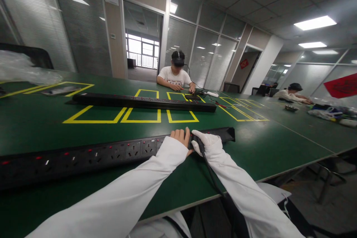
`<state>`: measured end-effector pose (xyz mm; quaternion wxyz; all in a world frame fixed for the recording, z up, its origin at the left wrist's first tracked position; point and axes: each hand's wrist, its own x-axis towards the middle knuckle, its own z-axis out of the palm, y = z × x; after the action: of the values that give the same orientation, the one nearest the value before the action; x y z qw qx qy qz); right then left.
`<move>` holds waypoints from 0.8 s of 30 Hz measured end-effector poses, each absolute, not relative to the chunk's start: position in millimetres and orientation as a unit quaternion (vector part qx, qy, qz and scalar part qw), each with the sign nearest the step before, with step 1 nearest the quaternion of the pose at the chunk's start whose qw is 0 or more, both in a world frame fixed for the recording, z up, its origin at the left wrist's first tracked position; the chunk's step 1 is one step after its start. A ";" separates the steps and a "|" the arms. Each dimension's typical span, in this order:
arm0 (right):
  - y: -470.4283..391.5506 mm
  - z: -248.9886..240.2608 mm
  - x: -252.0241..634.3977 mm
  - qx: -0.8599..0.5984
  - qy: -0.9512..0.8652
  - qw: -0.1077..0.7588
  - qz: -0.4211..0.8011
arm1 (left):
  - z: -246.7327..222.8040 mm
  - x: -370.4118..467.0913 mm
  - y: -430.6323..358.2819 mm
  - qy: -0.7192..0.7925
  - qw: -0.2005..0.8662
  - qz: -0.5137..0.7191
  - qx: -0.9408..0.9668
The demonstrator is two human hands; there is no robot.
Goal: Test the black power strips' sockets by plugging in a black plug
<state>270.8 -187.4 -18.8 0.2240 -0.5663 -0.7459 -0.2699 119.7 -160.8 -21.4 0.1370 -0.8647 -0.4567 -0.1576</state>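
A long black power strip (107, 156) with several sockets and red switches lies along the near side of the green table. My left hand (181, 136), bare below a white sleeve, is closed over the strip, fingers on top and thumb at its near side. Just right of it, my right hand (208, 142) in a white glove is closed around a black plug (198, 143) held against a socket. How deep the plug sits is hidden. From it a black cable (210, 173) runs down over the table's front edge.
A second black power strip (145, 102) lies farther back across yellow tape outlines (141, 121). One person (175, 76) works opposite, another (292, 93) at the far right. Clear plastic wrap (25, 68) lies at left; assorted items (331, 113) lie at right.
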 end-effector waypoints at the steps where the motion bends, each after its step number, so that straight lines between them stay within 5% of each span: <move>1: -187.9 -18.2 270.5 -0.566 -0.748 0.217 -0.270 | -21.1 119.1 -161.4 -0.453 0.138 -0.157 -0.866; 24: -182.2 -24.6 271.1 -0.586 -0.751 0.147 -0.267 | -20.3 120.7 -160.1 -0.470 0.122 -0.146 -0.862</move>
<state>271.1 -182.2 -24.6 0.1472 -0.5861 -0.7506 -0.2672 120.7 -160.1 -20.3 0.1215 -0.8618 -0.4704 -0.1457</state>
